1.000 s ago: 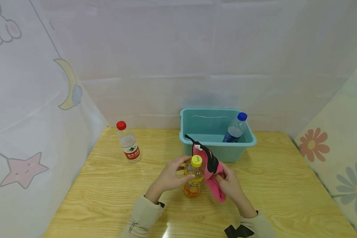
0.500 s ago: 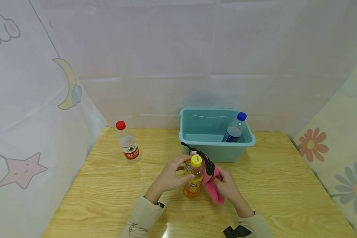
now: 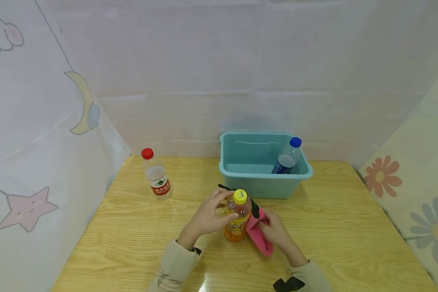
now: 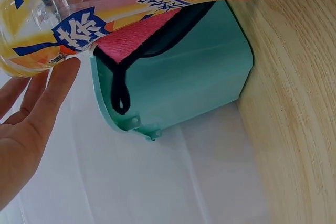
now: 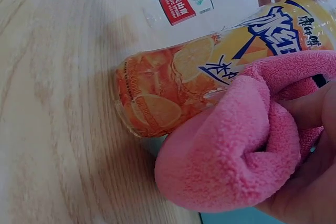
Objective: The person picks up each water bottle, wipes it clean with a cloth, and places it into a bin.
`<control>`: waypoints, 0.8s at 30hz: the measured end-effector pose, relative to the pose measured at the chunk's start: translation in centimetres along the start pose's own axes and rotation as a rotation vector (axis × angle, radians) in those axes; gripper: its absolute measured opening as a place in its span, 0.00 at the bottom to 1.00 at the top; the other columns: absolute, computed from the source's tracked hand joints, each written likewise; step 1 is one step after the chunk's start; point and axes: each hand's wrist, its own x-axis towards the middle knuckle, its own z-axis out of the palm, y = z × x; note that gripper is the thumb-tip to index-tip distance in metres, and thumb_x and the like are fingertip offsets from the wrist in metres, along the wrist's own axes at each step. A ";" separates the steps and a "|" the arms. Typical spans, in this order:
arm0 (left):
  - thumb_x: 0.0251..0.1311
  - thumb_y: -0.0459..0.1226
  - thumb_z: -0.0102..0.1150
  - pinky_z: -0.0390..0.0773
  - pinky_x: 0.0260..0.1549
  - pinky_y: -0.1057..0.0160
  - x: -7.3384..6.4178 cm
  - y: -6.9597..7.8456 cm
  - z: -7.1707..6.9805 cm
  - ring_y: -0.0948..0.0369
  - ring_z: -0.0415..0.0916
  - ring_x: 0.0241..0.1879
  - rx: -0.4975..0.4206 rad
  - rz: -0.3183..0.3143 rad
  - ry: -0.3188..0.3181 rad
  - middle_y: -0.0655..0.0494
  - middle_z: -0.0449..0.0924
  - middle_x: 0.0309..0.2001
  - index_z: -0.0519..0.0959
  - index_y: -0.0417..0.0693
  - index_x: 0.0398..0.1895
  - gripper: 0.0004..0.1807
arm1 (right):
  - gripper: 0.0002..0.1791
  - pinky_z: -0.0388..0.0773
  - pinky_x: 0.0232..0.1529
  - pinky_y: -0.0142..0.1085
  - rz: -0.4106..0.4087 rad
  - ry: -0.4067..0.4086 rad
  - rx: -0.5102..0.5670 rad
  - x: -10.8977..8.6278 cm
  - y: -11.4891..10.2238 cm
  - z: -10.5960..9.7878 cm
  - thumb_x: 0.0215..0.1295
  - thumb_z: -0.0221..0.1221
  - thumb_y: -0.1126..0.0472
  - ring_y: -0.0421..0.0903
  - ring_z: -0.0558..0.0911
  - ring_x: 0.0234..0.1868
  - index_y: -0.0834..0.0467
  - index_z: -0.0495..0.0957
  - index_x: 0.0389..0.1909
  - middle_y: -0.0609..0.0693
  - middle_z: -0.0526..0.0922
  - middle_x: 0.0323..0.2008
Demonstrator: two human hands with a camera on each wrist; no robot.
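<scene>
Hands [image 3: 209, 215] [image 3: 273, 232] hold bottle [image 3: 236, 229] and cloth [image 3: 257, 237] near bin's rim [image 3: 266, 175], tabletop [image 3: 343, 227] stretching rightward.

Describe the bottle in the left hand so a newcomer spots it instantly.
At the back of the wooden table sits a teal bin. Just in front, beside a pink cloth in the right hand, the left hand grips the bottle. Its yellow cap sets it apart from the red-capped bottle and the blue-capped bottle in the bin.

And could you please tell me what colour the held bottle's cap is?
The cap is yellow with a bluish marking, best seen in the head view.
</scene>
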 end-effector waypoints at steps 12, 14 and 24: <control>0.54 0.40 0.63 0.76 0.45 0.63 -0.1 0.2 0.0 0.57 0.70 0.49 0.023 0.017 0.039 0.53 0.71 0.50 0.70 0.42 0.55 0.25 | 0.14 0.71 0.30 0.31 -0.007 -0.052 -0.152 0.3 1.0 0.9 0.49 0.53 0.77 0.41 0.73 0.29 0.60 0.79 0.36 0.51 0.79 0.29; 0.54 0.39 0.63 0.76 0.44 0.63 -0.2 0.3 0.1 0.57 0.71 0.50 0.015 0.010 0.045 0.53 0.71 0.50 0.71 0.42 0.55 0.25 | 0.15 0.67 0.26 0.30 -0.001 -0.056 -0.167 0.3 1.0 1.0 0.49 0.53 0.77 0.40 0.70 0.26 0.60 0.79 0.36 0.49 0.77 0.25; 0.53 0.40 0.64 0.78 0.40 0.65 -0.2 0.5 0.8 0.58 0.72 0.49 0.039 0.051 0.109 0.52 0.72 0.50 0.72 0.41 0.54 0.25 | 0.16 0.62 0.21 0.29 0.048 -0.064 -0.202 0.0 1.2 1.3 0.47 0.54 0.78 0.39 0.65 0.21 0.61 0.78 0.37 0.46 0.69 0.18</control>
